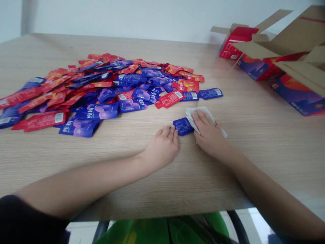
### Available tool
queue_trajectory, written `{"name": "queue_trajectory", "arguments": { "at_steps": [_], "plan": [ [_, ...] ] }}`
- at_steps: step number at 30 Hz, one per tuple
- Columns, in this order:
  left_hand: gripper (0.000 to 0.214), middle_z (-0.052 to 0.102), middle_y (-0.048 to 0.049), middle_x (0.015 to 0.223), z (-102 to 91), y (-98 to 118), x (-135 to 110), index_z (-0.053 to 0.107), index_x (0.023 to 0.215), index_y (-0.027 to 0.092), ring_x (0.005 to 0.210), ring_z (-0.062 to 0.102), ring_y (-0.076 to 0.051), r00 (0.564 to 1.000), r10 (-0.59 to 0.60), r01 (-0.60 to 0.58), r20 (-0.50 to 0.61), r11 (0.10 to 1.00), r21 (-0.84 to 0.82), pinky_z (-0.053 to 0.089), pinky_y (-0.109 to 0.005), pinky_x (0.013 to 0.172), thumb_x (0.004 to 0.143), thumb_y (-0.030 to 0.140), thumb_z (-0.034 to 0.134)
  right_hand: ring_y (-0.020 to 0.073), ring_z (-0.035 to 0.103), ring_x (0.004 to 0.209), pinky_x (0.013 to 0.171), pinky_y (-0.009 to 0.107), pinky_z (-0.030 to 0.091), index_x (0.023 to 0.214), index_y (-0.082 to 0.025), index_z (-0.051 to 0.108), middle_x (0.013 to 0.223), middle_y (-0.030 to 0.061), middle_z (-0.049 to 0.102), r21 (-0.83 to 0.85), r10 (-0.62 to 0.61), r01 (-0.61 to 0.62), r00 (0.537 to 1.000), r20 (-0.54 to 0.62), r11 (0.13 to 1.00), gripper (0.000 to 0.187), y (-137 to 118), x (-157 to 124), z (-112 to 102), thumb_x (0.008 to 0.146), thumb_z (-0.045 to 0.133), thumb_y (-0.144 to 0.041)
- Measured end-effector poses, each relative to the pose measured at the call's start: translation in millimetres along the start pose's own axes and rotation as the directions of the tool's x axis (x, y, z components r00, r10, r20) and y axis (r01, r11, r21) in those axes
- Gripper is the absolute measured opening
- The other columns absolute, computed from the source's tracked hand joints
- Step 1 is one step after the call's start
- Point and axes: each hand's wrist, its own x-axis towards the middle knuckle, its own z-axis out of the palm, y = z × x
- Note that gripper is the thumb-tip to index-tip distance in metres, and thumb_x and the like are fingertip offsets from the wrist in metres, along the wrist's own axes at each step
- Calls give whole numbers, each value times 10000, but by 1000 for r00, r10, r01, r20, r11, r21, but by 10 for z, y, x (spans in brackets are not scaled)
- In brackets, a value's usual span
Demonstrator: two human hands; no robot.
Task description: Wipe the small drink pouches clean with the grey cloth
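Note:
A small blue sachet (182, 126) lies flat on the wooden table (152, 176) in front of me. My left hand (162, 147) rests beside it, fingers together with the tips pressing the sachet's left edge. My right hand (208, 134) lies flat on a white cloth (196, 113), pressing it onto the right part of the sachet. Beyond the hands spreads a big heap of red and blue sachets (101, 88).
Opened cardboard boxes with red and blue printing (279, 61) stand at the back right, flaps up. A white wall runs behind the table. Below the table's near edge a green seat (162, 232) shows.

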Motion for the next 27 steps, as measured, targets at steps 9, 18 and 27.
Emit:
{"name": "queue_trajectory", "arguments": {
  "at_steps": [9, 18, 27],
  "plan": [
    [408, 634, -243, 1273, -34, -11, 12, 612, 1229, -29, 1183, 580, -330, 1000, 0, 1, 13, 999, -41, 511, -415, 886, 956, 230, 453, 276, 269, 1468, 1090, 600, 288, 1508, -145, 361, 1625, 116, 240, 18, -256, 256, 967, -12, 966, 601, -266, -141, 17, 915, 314, -233],
    [463, 560, -266, 1370, -35, -1, 6, 549, 1315, -50, 1220, 568, -338, 1000, -1, 1, 25, 1000, 0, 504, -412, 914, 963, 237, 454, 330, 264, 1467, 1059, 660, 309, 1516, -101, 333, 1612, 187, 241, -32, -57, 56, 998, -26, 998, 624, -100, -53, -5, 908, 346, -239],
    [435, 605, -258, 1311, -57, -4, 12, 576, 1272, -48, 1191, 573, -333, 999, -4, 5, 33, 999, -37, 507, -419, 900, 960, 229, 454, 274, 251, 1481, 1107, 627, 268, 1520, -146, 343, 1628, 112, 222, 46, -229, 227, 972, 43, 973, 632, -173, -106, -37, 890, 321, -200]
  ]
}}
